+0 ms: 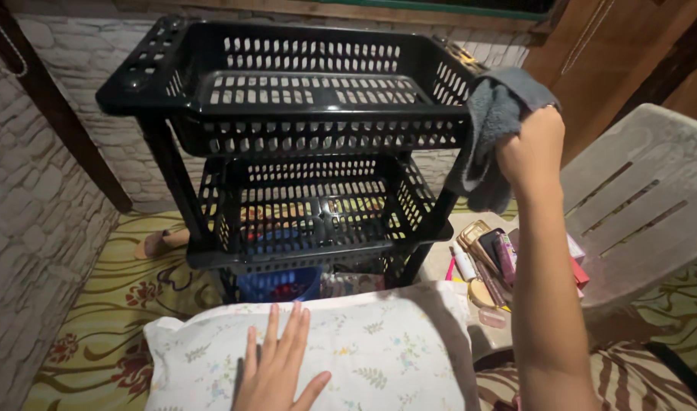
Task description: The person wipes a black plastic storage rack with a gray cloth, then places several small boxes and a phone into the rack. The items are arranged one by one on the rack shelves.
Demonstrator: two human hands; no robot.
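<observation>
A black plastic rack (165, 99) with slotted basket shelves stands in front of me. My right hand (532, 148) grips a grey cloth (494, 114) and presses it against the top basket's right corner. My left hand (276, 369) lies flat, fingers spread, on a white floral pillow (386, 350) just below the rack. The top and middle baskets look empty; a blue container (276, 283) and other items show through the lowest level.
A pale plastic chair (637, 205) at the right holds several cosmetics and small boxes (489, 262). Stone-patterned walls close the left and back. A yellow floral floor mat (112, 312) lies below, with a sandal (159, 243) by the rack's left leg.
</observation>
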